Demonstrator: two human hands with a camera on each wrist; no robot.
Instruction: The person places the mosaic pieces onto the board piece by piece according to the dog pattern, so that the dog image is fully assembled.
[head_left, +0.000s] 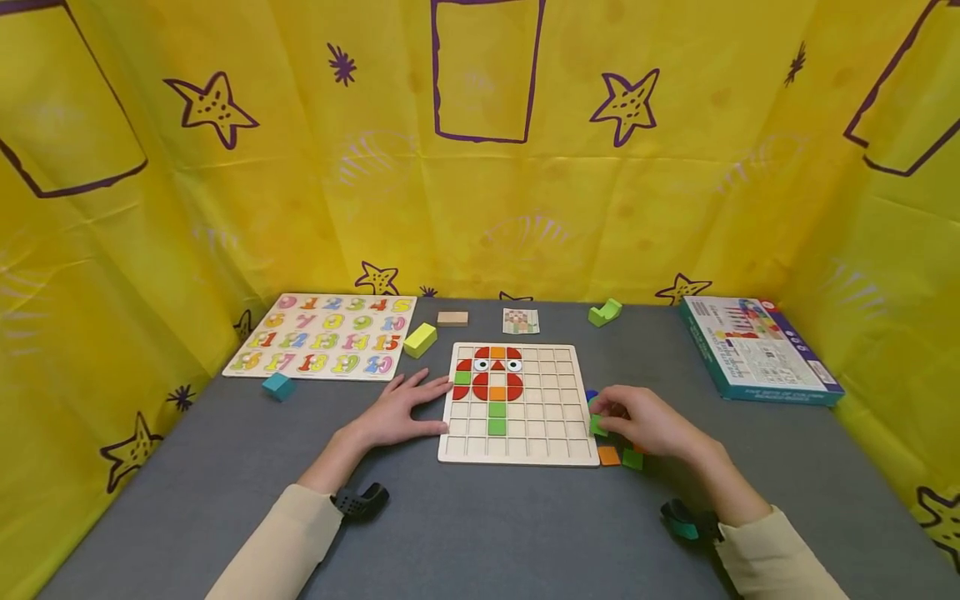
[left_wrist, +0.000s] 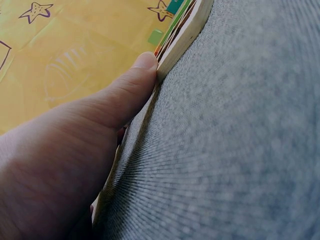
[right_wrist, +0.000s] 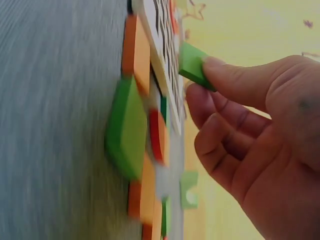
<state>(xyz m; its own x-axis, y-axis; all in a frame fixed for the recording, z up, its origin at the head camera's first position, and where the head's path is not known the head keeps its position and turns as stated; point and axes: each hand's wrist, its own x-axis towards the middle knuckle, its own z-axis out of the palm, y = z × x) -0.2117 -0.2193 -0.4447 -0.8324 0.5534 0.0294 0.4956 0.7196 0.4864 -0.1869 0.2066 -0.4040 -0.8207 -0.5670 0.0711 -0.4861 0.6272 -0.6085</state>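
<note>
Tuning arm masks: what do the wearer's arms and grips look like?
Plain cream fabric left sleeve, matching cream fabric right sleeve. Curved black left wristband; curved black right wristband with teal patch. Ungloved left grip, ungloved right grip. No cables visible.

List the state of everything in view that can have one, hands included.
Grid board: flat, partly filled
Left hand: fingers spread, touching the board's left edge
Green tile: held in a pinch
Right hand: fingers curled, pinching that tile
Loose tiles: unplaced, beside the board's right edge
Number board: lying flat
Card: lying flat
Box: lying flat, seemingly closed
</note>
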